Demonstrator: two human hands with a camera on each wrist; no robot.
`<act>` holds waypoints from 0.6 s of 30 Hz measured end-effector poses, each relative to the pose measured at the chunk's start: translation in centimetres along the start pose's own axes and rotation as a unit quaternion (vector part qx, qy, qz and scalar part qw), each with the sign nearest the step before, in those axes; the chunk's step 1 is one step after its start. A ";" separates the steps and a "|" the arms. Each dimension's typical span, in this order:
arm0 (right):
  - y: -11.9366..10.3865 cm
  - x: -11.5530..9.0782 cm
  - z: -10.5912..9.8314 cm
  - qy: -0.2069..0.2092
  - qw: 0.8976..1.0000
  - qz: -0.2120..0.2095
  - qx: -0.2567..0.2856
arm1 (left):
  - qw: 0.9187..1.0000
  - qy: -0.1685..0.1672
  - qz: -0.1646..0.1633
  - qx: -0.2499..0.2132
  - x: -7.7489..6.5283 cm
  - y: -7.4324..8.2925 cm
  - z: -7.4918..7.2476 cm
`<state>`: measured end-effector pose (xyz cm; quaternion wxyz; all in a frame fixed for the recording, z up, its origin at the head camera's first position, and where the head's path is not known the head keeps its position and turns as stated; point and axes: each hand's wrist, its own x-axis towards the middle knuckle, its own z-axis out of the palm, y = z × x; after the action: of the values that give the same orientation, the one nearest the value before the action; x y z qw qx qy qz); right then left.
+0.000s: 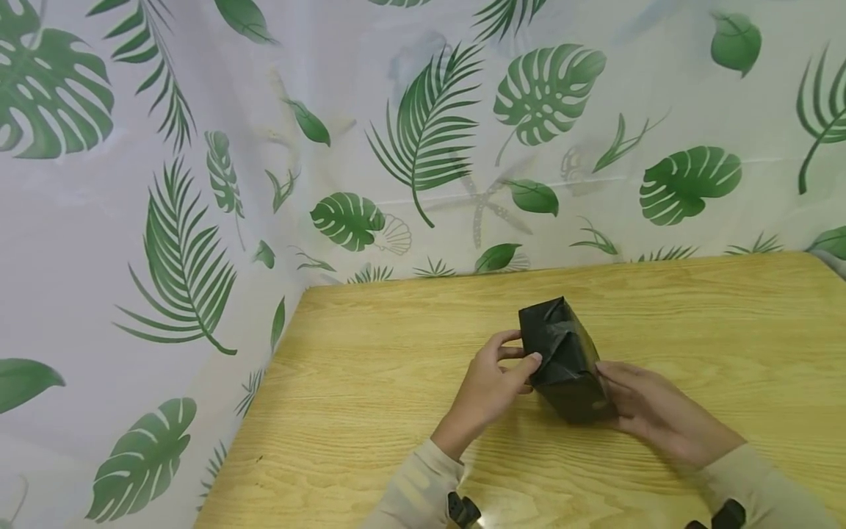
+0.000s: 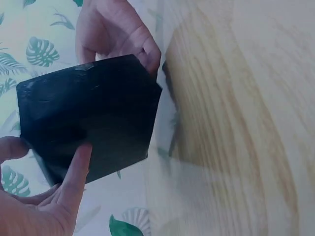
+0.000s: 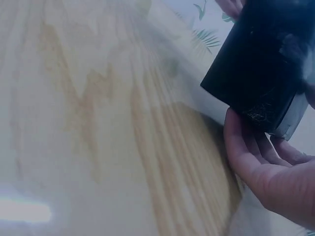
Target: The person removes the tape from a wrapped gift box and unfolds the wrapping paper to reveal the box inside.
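A black box-shaped package, its end covering folded and creased, is held tilted above the wooden table. My left hand grips its left end, thumb on the near face and fingers around the far side. At the lower right, my right hand holds the other end between thumb and fingers. In the left wrist view the package shows a smooth dark face with a left finger laid against it. From the right wrist, the package has scuff marks near the end my right hand holds.
A white cloth with green leaf prints hangs behind the table and along its left side. Dark bands with small devices sit on both wrists over light sleeves.
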<state>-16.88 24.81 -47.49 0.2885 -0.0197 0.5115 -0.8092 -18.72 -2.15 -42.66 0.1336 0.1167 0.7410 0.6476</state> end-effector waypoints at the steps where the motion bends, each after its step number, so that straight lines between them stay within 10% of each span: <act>1: -0.1 -0.2 -0.2 0.009 1.000 -0.003 -0.007 | 1.000 0.000 -0.001 -0.007 0.0 0.0 -0.1; 18: -1.5 -0.5 0.0 0.106 0.980 0.006 -0.170 | 0.995 0.012 -0.085 -0.052 0.4 -1.5 -1.4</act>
<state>-17.17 25.51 -46.13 0.2297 0.0201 0.6690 -0.7066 -19.60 -3.54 -43.96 0.1850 0.0388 0.7153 0.6728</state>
